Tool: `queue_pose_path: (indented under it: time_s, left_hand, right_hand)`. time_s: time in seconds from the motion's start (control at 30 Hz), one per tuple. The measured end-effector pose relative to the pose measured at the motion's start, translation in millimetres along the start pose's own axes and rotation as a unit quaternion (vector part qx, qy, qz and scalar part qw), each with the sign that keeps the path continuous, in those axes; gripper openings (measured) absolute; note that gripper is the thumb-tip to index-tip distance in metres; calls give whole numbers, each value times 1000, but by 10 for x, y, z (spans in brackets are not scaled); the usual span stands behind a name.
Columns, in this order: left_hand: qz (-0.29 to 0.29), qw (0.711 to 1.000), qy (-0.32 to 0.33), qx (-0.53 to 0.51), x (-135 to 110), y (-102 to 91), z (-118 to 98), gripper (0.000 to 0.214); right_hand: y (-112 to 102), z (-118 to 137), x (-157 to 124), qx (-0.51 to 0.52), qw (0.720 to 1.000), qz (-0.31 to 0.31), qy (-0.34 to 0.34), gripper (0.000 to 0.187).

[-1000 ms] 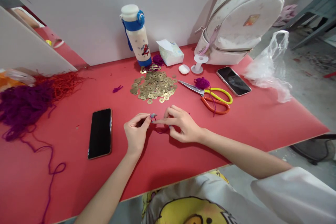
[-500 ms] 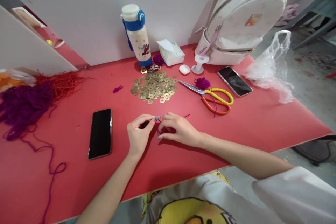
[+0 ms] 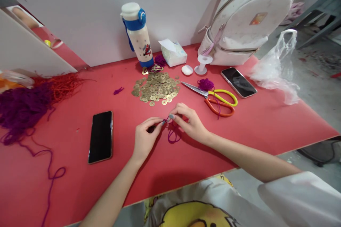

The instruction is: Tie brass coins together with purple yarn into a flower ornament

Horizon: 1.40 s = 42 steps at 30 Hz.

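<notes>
Between my hands runs a purple cord [image 3: 174, 137], its loose loops hanging below the fingertips. My left hand [image 3: 147, 136] is closed, thumb and index finger pinching the cord. On the right, my right hand [image 3: 190, 122] pinches the same cord close to the left fingertips. Whether a knot or a coin sits at the pinch is too small to tell. Just beyond the hands lies a pile of brass-coloured coins with holes [image 3: 158, 87]. Scissors [image 3: 220, 101] with one yellow and one orange handle rest to the right, beside a small purple cord bundle [image 3: 206, 84].
A dark phone [image 3: 100, 137] lies left on the red table [image 3: 80, 184]; another phone [image 3: 239, 82] is at right. Behind stand a bottle [image 3: 137, 35], tissue pack [image 3: 173, 52], white spool [image 3: 203, 64] and backpack [image 3: 247, 25]. Purple yarn [image 3: 25, 111] heaps at left; a plastic bag [image 3: 277, 71] sits right.
My right hand has turned and moved slightly up and right, now pinching the cord with thumb and index finger. My left hand has shifted a little right. Cord loops now show below the fingers.
</notes>
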<state>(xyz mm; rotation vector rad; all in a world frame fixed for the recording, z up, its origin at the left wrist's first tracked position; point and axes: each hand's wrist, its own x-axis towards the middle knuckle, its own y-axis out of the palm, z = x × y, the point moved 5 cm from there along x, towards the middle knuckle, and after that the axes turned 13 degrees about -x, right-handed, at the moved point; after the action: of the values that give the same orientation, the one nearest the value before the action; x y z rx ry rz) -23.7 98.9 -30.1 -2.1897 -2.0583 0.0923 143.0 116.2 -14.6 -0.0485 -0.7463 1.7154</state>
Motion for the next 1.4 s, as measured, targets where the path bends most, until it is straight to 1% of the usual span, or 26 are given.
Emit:
queue_pose_path:
  time_s: [0.13, 0.23, 0.33, 0.4, 0.5, 0.57, 0.63, 0.7, 0.77, 0.87, 1.03, 1.2, 1.3, 1.4]
  left_hand:
    - [0, 1000, 10, -4, -2, 1, -47, 13]
    - [0, 1000, 16, -4, 0, 2, -58, 11]
    - [3, 1000, 18, -5, 3, 2, -55, 11]
    - [2, 1000, 20, -7, 3, -3, -53, 11]
    - [-4, 1000, 27, -5, -2, -16, -58, 11]
    - [-9, 999, 36, -1, -8, -25, -67, 11]
    - [-12, 999, 44, 2, -15, -33, -78, 11]
    - [-13, 999, 51, 1, -19, -37, -88, 11]
    - [-10, 998, 56, -4, -21, -36, -95, 11]
    - [-7, 998, 60, -7, -21, -28, -103, 11]
    - [6, 998, 60, -2, -24, 1, -126, 11]
    - [5, 998, 64, 4, -29, -1, -138, 11]
    - [3, 998, 60, 0, -21, -12, -116, 11]
    - [9, 999, 44, -27, 1, -13, -80, 11]
  right_hand:
    - [-23, -85, 20, 28, 998, -15, 45, 22]
    - [-20, -104, 17, 30, 998, -12, 60, 22]
    - [-19, -78, 11, 26, 998, -5, 53, 23]
    - [-26, -42, 10, 25, 999, 0, 35, 24]
    - [-38, 6, 11, 34, 999, 7, 1, 32]
    - [-40, -10, 16, 51, 999, 9, 4, 37]
    - [-30, -62, 25, 54, 998, 11, 26, 32]
    - [-11, -111, 33, 33, 999, 15, 38, 20]
    - [10, -134, 40, 12, 999, 21, 33, 10]
    - [29, -141, 42, 11, 999, 27, 27, 5]
    - [29, -123, 38, 6, 999, 31, 12, 6]
    - [33, -113, 34, -1, 999, 42, 1, 9]
    - [45, -117, 36, 0, 998, 55, 12, 10]
    - [63, -137, 45, 38, 996, 71, 41, 15]
